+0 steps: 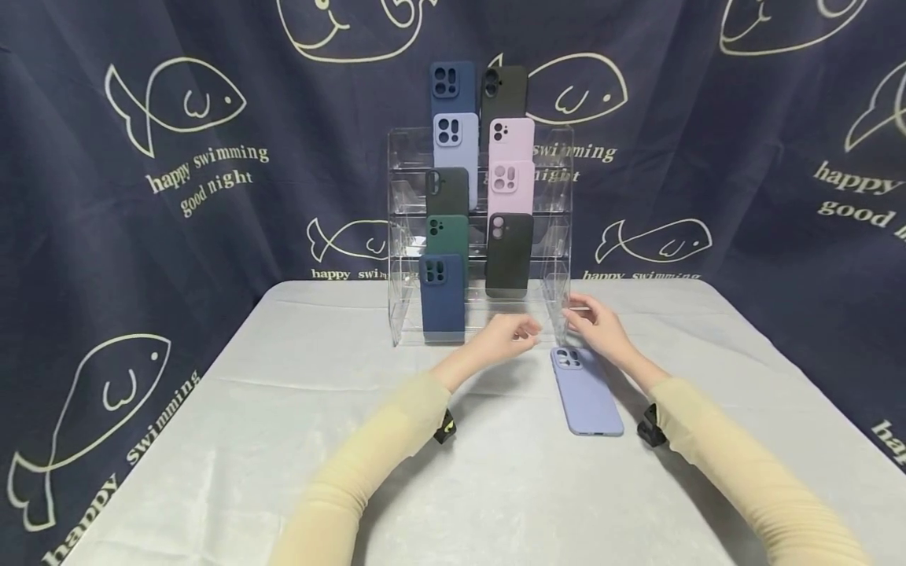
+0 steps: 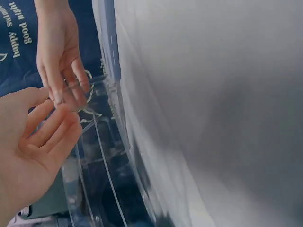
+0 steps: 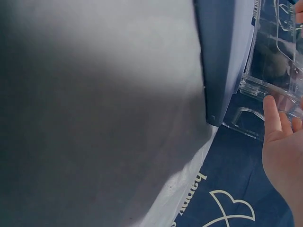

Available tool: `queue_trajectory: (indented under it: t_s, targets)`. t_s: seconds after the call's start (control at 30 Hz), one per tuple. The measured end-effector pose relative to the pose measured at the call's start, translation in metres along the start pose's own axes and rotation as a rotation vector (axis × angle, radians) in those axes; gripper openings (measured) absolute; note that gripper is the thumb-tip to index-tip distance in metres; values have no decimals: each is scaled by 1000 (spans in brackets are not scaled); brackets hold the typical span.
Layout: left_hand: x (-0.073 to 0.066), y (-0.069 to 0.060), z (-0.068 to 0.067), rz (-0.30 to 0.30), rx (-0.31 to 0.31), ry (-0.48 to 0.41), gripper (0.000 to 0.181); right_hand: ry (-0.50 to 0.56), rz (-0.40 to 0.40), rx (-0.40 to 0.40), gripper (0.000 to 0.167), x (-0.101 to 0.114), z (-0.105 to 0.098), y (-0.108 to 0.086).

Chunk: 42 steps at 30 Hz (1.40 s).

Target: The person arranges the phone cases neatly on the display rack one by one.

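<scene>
A clear tiered display rack stands on the table, with several phone cases upright in two columns. My left hand hovers by the rack's lower front, fingers loosely bent, holding nothing. At the rack's right side panel, my right hand has its fingertips at the clear plastic; in the left wrist view, fingers of the right hand show partly through it. A lavender-blue phone case lies flat on the table below the right hand. A dark blue phone case fills the lowest left place.
The right column ends with a black phone case; above it are two pink ones. A green case sits in the left column. The white-covered table backs onto a dark blue curtain with fish drawings.
</scene>
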<state>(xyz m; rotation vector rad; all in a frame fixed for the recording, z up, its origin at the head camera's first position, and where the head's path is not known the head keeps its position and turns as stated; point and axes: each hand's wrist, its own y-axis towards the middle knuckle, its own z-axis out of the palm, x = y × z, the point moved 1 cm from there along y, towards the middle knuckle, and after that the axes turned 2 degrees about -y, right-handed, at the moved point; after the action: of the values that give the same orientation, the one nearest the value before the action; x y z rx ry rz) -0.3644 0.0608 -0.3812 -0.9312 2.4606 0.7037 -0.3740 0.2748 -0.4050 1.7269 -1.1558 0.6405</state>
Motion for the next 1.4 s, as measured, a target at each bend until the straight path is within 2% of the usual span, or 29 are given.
queue_trajectory:
  t_s: [0.27, 0.47, 0.57, 0.67, 0.73, 0.8, 0.97, 1.07, 1.3, 1.4]
  targets:
    - [-2, 17, 22, -20, 110, 11, 22, -23, -11, -8, 42, -1, 0, 0]
    - [3, 22, 33, -39, 220, -44, 30, -27, -3, -5, 42, 1, 1, 0]
    - [6, 23, 37, -9, 262, -60, 33, -21, -1, -2, 41, 2, 3, -1]
    - [8, 23, 41, 19, 286, -46, 33, -21, 3, 4, 40, 13, 4, -3]
    - [8, 23, 42, 15, 294, -51, 32, -28, 4, 4, 39, 19, 4, -5]
    - [7, 23, 43, -16, 304, -84, 30, -36, 3, 5, 39, 25, 3, -7]
    - [4, 20, 40, -53, 310, -159, 25, -21, -4, 4, 40, 10, 1, -2]
    - [6, 15, 37, -67, 303, -166, 20, -27, -10, 0, 41, 2, 1, 0]
    - [13, 2, 25, -187, 314, -187, 13, -45, 0, 0, 42, 1, 0, 0]
    - [16, -2, 20, -179, 324, -170, 10, -41, 5, 5, 43, 1, 0, 0]
